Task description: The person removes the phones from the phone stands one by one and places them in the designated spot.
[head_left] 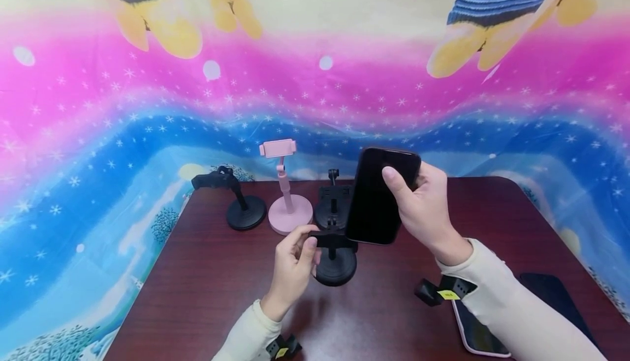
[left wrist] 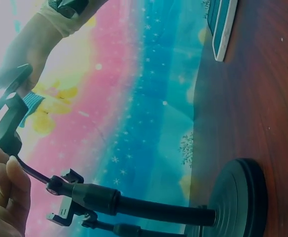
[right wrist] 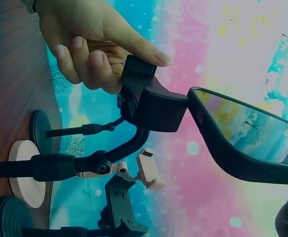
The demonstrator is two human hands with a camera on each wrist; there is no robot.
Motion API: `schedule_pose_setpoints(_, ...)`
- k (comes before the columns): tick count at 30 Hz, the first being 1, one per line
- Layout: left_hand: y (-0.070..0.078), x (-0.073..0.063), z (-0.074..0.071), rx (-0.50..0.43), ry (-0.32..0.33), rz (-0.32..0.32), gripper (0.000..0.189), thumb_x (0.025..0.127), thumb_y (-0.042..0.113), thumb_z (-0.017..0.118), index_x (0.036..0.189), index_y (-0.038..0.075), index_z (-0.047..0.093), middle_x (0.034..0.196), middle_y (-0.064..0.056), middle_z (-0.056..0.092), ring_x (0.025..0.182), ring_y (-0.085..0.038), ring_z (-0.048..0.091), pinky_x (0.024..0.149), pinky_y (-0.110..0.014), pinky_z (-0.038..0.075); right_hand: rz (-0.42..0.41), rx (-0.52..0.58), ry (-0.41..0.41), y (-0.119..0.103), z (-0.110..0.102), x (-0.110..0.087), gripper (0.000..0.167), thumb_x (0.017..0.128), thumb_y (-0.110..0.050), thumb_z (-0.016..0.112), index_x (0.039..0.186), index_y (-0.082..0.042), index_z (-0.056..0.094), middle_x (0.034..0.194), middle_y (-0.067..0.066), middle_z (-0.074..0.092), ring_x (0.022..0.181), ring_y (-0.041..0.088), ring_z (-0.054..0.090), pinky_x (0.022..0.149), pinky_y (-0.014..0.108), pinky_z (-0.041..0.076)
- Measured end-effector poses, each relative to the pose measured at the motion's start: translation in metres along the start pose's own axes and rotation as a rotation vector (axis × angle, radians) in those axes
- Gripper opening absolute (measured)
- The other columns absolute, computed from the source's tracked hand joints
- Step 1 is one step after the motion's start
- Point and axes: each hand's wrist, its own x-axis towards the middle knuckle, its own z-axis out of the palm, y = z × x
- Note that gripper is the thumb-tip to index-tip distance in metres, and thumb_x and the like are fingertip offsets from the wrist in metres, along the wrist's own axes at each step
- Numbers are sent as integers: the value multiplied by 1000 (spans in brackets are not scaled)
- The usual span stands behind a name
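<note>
My left hand (head_left: 290,268) grips the left end of the black clamp on the nearest phone stand (head_left: 336,269). In the right wrist view, the left thumb lies along one jaw of this clamp (right wrist: 158,109). The stand's round base rests on the table. My right hand (head_left: 427,208) holds a black smartphone (head_left: 376,199) upright and slightly tilted, thumb on its screen. The smartphone's lower corner (right wrist: 195,96) meets or nearly meets the clamp's other jaw; whether they touch is hard to tell. In the left wrist view, the left fingers (left wrist: 15,175) curl beside the clamp.
Behind stand a black phone stand (head_left: 246,213), a pink one (head_left: 290,213) and another black one (head_left: 331,208), partly hidden. Two more phones, one light-edged (head_left: 484,331) and one dark (head_left: 556,295), lie at the table's right under my right forearm. A patterned cloth (head_left: 315,93) hangs behind.
</note>
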Motion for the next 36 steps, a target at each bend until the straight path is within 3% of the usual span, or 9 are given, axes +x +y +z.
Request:
schedule_pose_setpoints(3,2,0,0,-38,-2,-43,13,103,-3,49,110,-2,60,59,-19,54,37,-23,44,35,-30,46,-2,7,26,1,-4,-2,15,95,-8,67,103,3,74,91,-9,77,73,5,72,65,18,56)
schedule_pose_setpoints(9,5,1,-2,-182,-15,-104,17,105,2,48,111,-12,56,64,-30,53,37,-9,42,35,-30,47,-8,11,68,5,-12,-7,16,93,-5,69,103,7,73,91,-9,77,75,2,72,68,17,56)
schedule_pose_setpoints(15,12,3,-3,-264,-37,-190,21,106,4,46,112,-15,53,66,-37,48,38,-5,42,35,-30,46,36,8,83,10,-20,-14,15,92,2,67,104,7,73,91,-10,77,75,0,72,68,15,57)
schedule_pose_setpoints(22,15,5,-2,-339,-38,-253,20,105,6,48,103,-14,47,64,-13,58,38,-8,41,40,-28,51,118,27,70,19,-28,-28,16,92,7,63,101,0,75,86,-8,78,71,3,74,65,15,57)
schedule_pose_setpoints(24,15,6,-2,-350,-39,-263,18,106,6,48,101,-11,47,64,-18,55,41,-5,44,41,-29,53,150,5,69,21,-30,-31,15,92,7,62,99,1,74,83,-10,78,69,3,74,63,16,57)
schedule_pose_setpoints(31,18,10,-2,-372,-53,-267,11,106,9,47,101,0,49,67,-2,56,42,-11,44,46,-28,55,221,-103,43,30,-36,-40,12,94,6,62,100,6,72,81,-16,76,68,2,73,63,17,57)
schedule_pose_setpoints(36,18,10,-1,-385,-54,-269,9,107,10,47,104,3,50,68,0,56,46,-6,49,51,-26,57,258,-151,8,36,-41,-50,11,95,6,62,100,10,70,81,-22,74,69,1,73,63,17,58)
